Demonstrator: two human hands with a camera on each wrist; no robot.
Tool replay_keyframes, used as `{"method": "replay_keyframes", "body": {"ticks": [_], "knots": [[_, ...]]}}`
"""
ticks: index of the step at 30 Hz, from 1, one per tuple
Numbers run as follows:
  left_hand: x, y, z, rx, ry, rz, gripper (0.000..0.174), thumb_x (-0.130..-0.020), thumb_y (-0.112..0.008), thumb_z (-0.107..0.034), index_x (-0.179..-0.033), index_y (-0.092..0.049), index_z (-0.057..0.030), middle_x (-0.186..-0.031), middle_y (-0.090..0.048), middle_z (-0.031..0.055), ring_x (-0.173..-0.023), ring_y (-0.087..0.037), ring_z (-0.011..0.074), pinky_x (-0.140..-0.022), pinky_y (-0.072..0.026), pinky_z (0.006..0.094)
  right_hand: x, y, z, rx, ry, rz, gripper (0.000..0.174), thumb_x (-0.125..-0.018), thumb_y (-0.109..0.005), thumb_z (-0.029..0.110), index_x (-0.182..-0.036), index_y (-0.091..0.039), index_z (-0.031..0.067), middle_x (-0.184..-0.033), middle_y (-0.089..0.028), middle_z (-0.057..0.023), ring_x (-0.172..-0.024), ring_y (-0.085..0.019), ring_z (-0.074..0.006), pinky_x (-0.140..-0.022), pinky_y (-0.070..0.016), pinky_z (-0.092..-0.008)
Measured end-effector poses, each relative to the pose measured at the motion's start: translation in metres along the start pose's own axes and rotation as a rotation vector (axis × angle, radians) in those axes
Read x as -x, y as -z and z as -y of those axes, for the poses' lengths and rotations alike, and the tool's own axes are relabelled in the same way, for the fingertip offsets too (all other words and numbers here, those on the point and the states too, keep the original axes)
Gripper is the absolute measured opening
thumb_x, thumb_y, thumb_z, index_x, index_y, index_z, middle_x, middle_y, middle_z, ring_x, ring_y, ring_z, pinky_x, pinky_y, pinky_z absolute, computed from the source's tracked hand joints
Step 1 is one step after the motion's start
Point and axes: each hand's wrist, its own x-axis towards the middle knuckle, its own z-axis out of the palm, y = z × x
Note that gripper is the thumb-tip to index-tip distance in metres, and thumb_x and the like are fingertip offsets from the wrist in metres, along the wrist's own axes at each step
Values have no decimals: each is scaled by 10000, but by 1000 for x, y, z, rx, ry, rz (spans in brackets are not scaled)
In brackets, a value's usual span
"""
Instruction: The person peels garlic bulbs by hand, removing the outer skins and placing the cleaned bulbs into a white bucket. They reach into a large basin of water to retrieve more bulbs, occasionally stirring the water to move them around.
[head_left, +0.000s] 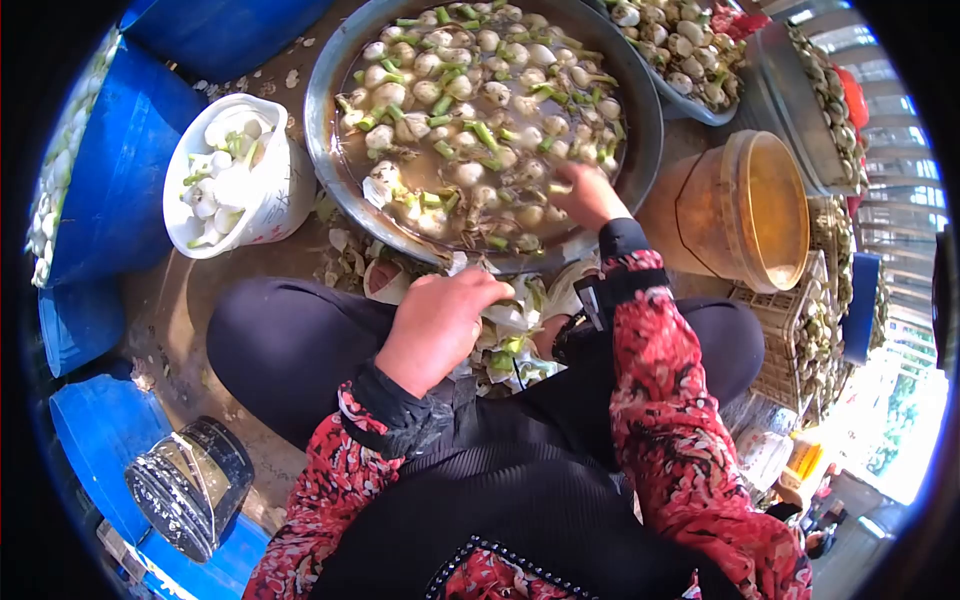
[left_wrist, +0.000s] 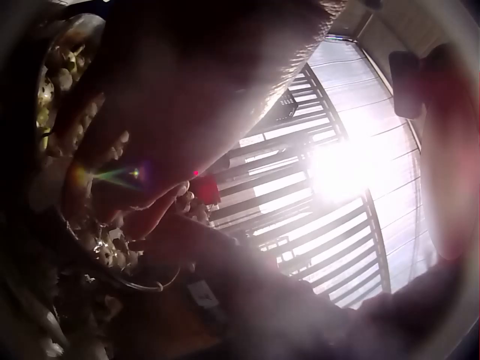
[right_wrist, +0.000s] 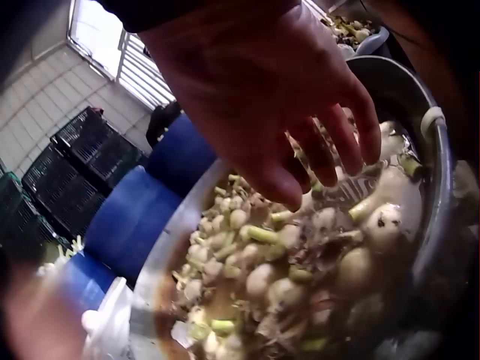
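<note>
White bulbs with green stem stubs (head_left: 460, 87) float in brownish water in a wide metal basin (head_left: 318, 130). Over its near right part, my right hand (head_left: 590, 195) reaches down. The right wrist view shows this hand (right_wrist: 262, 97) with loosely bent, spread fingers just above the bulbs (right_wrist: 260, 279), gripping nothing visible. My left hand (head_left: 440, 325) is outside the near rim, above a pile of pale peels and green leaves (head_left: 505, 340). Its fingers bend inward beside some white skin. In the left wrist view the left hand (left_wrist: 172, 97) is dark; whether it holds anything is hidden.
A white bucket (head_left: 290, 190) of cleaned bulbs stands left of the basin. An orange-brown bucket (head_left: 700, 205) is at the right, near crates (head_left: 775, 335). Blue tubs (head_left: 125, 150) line the left side, with a black bucket (head_left: 235, 460) lower down. Another bulb-filled basin (head_left: 690, 105) sits at the upper right.
</note>
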Motion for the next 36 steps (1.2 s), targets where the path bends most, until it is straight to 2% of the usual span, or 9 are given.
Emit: {"method": "replay_keyframes", "body": {"ticks": [3,6,9,12,15,17,21,27,36], "knots": [[-2,5,5,23,9,12,227,-729,-621,9,-932,-681,-74,-1026,-667,74,-947,-649,316,-853,-510,414,-17,-15,11,238,-160,407,535,-756,-746,294,-1233,-649,73,-1202,-660,-201,-1144,-620,-360,-996,-491,-426],[-10,9,5,80,5,-81,122,-741,-616,5,-841,-645,-57,-994,-660,89,-951,-643,309,-833,-504,421,-26,-59,-11,317,-227,442,778,-736,-742,315,-1449,-475,156,-1476,-454,-204,-1359,-437,-409,-1111,-395,-522],[-11,15,0,140,45,-174,107,-775,-618,-7,-871,-639,-49,-978,-654,98,-962,-636,310,-824,-500,418,-28,-66,-18,398,-104,516,749,-715,-745,301,-1387,-504,75,-1295,-602,-246,-1236,-566,-409,-1029,-478,-451],[-12,19,-4,192,136,-180,130,-844,-628,-36,-969,-663,-28,-982,-661,114,-931,-646,320,-821,-513,380,-18,-42,11,202,-221,291,846,-670,-841,435,-1313,-525,-16,-1071,-691,-276,-1047,-669,-404,-936,-514,-456],[-12,20,-7,336,174,-284,213,-846,-643,-19,-1056,-675,-25,-992,-678,120,-913,-666,301,-827,-521,356,14,-11,53,-665,-278,-22,659,-840,-763,481,-1198,-531,-22,-984,-706,-200,-822,-727,-266,-659,-563,-307],[-14,19,-7,376,185,-422,353,-838,-630,47,-1179,-668,-35,-1017,-685,127,-929,-687,250,-845,-523,326,39,11,91,-1015,-356,55,550,-924,-698,478,-1165,-534,12,-947,-696,-139,-750,-705,-151,-554,-496,-204],[-13,23,-5,396,178,-579,435,-834,-670,41,-1259,-637,-47,-1089,-669,112,-962,-687,233,-890,-513,314,83,16,129,-1509,-264,184,534,-935,-728,337,-1252,-487,-18,-1034,-666,-126,-837,-697,-170,-654,-512,-224],[-5,22,-3,233,160,-583,224,-862,-675,-14,-1081,-723,-21,-997,-720,129,-883,-699,265,-816,-535,328,126,24,146,-1205,-142,-1,541,-887,-772,161,-1278,-460,-43,-1010,-651,-101,-901,-666,-168,-752,-520,-282],[-3,17,-7,148,190,-462,118,-889,-679,-53,-996,-711,-13,-920,-726,98,-791,-707,196,-738,-547,298,146,2,145,-1117,-111,-169,555,-895,-776,189,-1341,-526,-27,-944,-586,4,-843,-535,-54,-759,-474,-217]]}}
